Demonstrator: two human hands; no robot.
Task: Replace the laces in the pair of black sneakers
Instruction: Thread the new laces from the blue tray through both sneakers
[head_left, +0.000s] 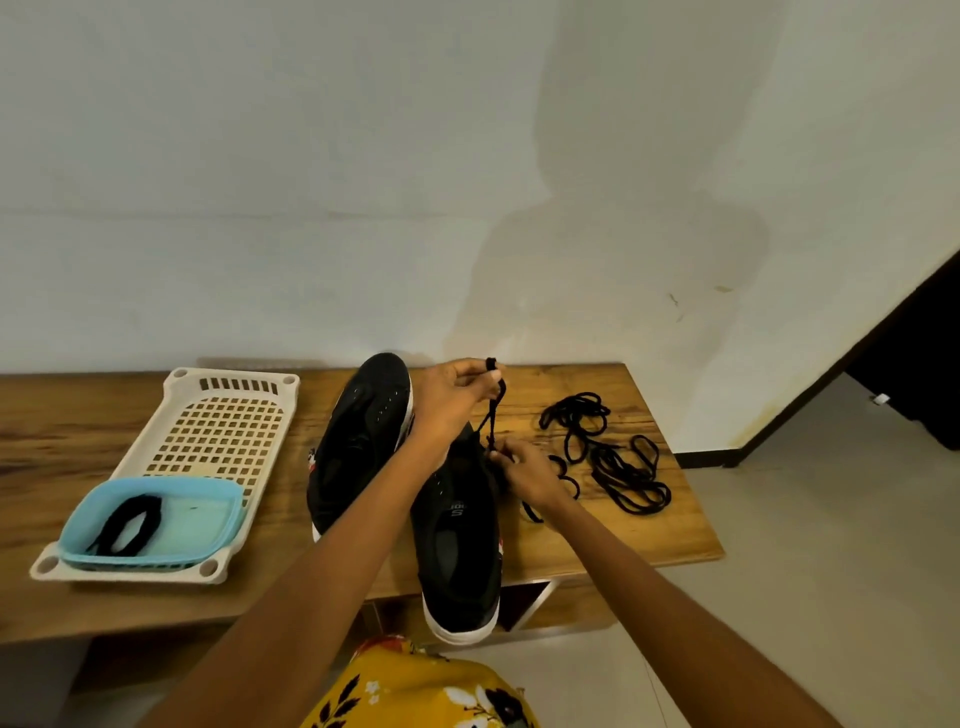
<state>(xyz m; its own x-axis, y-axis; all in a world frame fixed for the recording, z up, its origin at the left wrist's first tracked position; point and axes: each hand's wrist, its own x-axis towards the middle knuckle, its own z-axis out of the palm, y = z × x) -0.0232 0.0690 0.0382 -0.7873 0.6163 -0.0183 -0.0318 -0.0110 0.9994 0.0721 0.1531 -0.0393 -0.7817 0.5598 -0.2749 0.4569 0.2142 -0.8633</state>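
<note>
**Threading the near sneaker**

On the wooden table (649, 525), the black white-soled sneaker (457, 561) overhangs the front edge. Left hand (447, 400) pinches the black lace (491, 410) taut; right hand (524, 467) pinches it at the eyelets. Keep tension, feeding straight.

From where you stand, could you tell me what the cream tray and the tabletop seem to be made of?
The cream tray looks like moulded matte plastic, given its perforated grid and slots. The tabletop looks like wood or wood-look laminate: brown grain streaks, slight sheen.
</note>
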